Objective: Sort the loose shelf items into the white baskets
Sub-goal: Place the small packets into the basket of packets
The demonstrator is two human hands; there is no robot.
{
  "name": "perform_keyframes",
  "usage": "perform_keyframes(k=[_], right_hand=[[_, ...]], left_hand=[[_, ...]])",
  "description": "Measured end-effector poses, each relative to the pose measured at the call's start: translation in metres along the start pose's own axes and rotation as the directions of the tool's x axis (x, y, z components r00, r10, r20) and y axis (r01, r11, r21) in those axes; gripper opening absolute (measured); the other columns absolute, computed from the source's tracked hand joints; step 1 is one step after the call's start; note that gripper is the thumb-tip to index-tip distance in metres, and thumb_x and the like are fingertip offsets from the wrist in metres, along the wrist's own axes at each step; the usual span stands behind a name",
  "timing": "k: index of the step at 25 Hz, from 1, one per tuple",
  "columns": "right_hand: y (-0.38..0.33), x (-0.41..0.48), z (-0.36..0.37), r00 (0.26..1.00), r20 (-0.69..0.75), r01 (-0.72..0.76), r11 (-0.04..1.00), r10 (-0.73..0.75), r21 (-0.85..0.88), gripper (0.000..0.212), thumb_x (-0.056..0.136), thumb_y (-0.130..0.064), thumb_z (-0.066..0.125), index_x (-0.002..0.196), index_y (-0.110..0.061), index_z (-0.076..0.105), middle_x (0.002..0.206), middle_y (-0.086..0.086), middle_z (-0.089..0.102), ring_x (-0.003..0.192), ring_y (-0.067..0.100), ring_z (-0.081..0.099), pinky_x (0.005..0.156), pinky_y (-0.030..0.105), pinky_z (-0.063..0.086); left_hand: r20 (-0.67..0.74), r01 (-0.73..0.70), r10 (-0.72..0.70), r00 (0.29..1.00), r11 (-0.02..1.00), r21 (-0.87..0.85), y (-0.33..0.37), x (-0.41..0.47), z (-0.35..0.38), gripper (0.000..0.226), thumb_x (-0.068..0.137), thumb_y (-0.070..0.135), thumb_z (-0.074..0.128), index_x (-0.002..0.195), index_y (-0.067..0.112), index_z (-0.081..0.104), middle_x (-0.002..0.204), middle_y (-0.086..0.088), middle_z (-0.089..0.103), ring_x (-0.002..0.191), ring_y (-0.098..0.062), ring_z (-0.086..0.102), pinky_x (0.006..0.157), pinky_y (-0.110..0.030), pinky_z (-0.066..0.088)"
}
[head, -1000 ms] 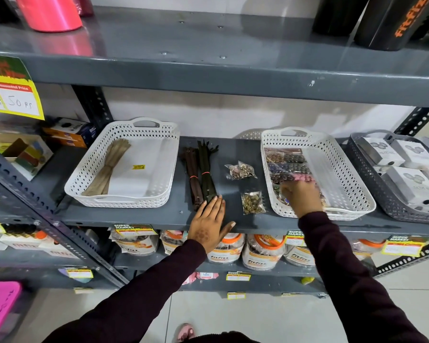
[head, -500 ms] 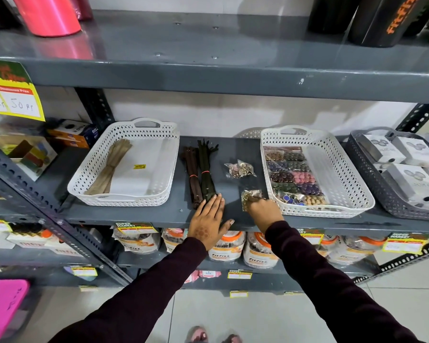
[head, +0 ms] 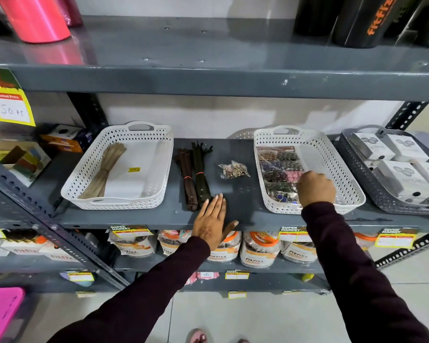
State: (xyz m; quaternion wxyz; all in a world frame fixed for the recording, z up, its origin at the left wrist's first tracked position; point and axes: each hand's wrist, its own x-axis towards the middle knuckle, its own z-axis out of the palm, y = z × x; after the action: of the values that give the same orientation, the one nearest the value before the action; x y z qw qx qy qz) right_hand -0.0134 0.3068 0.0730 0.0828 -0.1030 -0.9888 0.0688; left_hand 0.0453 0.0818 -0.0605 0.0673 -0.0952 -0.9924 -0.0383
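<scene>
My right hand is a closed fist low inside the right white basket, beside several packets of coloured beads. The small packet it took from the shelf is hidden under its fingers. One loose packet of gold pieces still lies on the grey shelf. My left hand rests flat at the shelf's front edge, fingertips touching the ends of a brown bundle and a dark green bundle. The left white basket holds a tan bundle.
A grey basket of white boxes stands to the right of the right white basket. The upper shelf overhangs closely. Jars fill the shelf below. Small boxes sit at the far left.
My right hand left the right basket, closed on the nearer small packet at the shelf's front, and moved back into the basket with it. That packet's spot is bare. My left hand stayed put.
</scene>
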Motion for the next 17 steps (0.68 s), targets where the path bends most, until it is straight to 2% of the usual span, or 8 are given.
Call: perform_keyframes(k=[2,4,6,8,11,12,15,17], right_hand=[[0.010,0.011,0.004,0.994,0.073,-0.075,0.997,0.077,-0.031,0.020,0.090,0.005,0.050,0.100,0.007,0.067,0.099,0.028,0.071,0.095,0.042,0.068,0.081,0.045,0.056],[0.011,0.011,0.011,0.988,0.133,-0.075,0.994,0.084,-0.073,0.022,0.091,0.003,0.050,0.106,0.005,0.066,0.106,0.025,0.070,0.101,0.040,0.067,0.085,0.045,0.056],[0.012,0.013,0.015,0.984,0.160,-0.058,0.994,0.072,-0.090,0.022,0.090,0.002,0.052,0.107,0.003,0.067,0.106,0.023,0.071,0.100,0.038,0.068,0.084,0.043,0.056],[0.009,0.020,0.010,0.992,0.122,-0.021,0.996,0.032,-0.090,0.019,0.090,0.000,0.055,0.103,0.002,0.068,0.101,0.021,0.073,0.095,0.036,0.070,0.079,0.041,0.058],[-0.019,0.034,0.006,0.990,0.062,0.131,0.988,-0.126,-0.081,0.016,0.092,-0.009,0.057,0.098,0.001,0.070,0.095,0.018,0.075,0.090,0.031,0.072,0.077,0.038,0.059],[-0.033,0.035,0.009,0.977,0.074,0.204,0.977,-0.200,-0.056,0.019,0.093,-0.013,0.056,0.098,0.000,0.070,0.096,0.018,0.074,0.091,0.031,0.071,0.078,0.037,0.058],[-0.071,0.033,0.033,0.903,0.139,0.402,0.914,-0.406,0.055,0.026,0.097,-0.021,0.049,0.104,-0.004,0.068,0.106,0.019,0.069,0.097,0.034,0.066,0.084,0.038,0.054],[-0.084,0.036,0.047,0.883,0.141,0.445,0.894,-0.448,0.055,0.026,0.099,-0.016,0.045,0.109,-0.004,0.066,0.109,0.021,0.067,0.100,0.035,0.064,0.086,0.039,0.052]], left_hand=[[0.031,0.026,-0.026,0.999,0.999,-0.020,0.006,0.005,0.005,0.076,0.096,0.057,0.020,0.149,0.004,0.010,0.160,-0.012,0.010,0.148,-0.022,0.007,0.122,-0.039,0.005],[0.032,0.060,-0.059,0.998,0.998,-0.027,0.008,0.004,0.006,0.079,0.092,0.060,0.013,0.149,0.005,0.009,0.160,-0.013,0.010,0.148,-0.024,0.008,0.122,-0.038,0.007],[0.025,0.068,-0.068,0.997,0.997,-0.037,0.008,0.004,0.006,0.082,0.088,0.060,0.007,0.149,0.005,0.012,0.160,-0.013,0.013,0.148,-0.024,0.011,0.121,-0.038,0.009],[-0.007,0.081,-0.081,0.997,0.996,-0.035,0.010,0.003,0.005,0.082,0.088,0.061,0.009,0.148,0.006,0.021,0.157,-0.013,0.022,0.146,-0.024,0.019,0.120,-0.039,0.015],[-0.095,0.090,-0.094,0.991,0.995,-0.046,0.011,0.003,0.004,0.072,0.092,0.057,0.032,0.137,0.003,0.045,0.144,-0.015,0.048,0.135,-0.027,0.044,0.112,-0.043,0.035],[-0.120,0.081,-0.087,0.989,0.995,-0.058,0.011,0.002,0.005,0.068,0.092,0.054,0.043,0.135,0.002,0.048,0.141,-0.016,0.051,0.132,-0.028,0.047,0.110,-0.044,0.038],[-0.114,0.067,-0.077,0.991,0.994,-0.084,0.009,0.002,0.006,0.069,0.091,0.050,0.051,0.138,0.001,0.043,0.145,-0.017,0.045,0.135,-0.029,0.043,0.112,-0.045,0.033],[-0.094,0.065,-0.074,0.993,0.994,-0.091,0.007,0.002,0.005,0.070,0.092,0.052,0.047,0.141,0.002,0.037,0.149,-0.016,0.040,0.138,-0.029,0.038,0.115,-0.044,0.029]])
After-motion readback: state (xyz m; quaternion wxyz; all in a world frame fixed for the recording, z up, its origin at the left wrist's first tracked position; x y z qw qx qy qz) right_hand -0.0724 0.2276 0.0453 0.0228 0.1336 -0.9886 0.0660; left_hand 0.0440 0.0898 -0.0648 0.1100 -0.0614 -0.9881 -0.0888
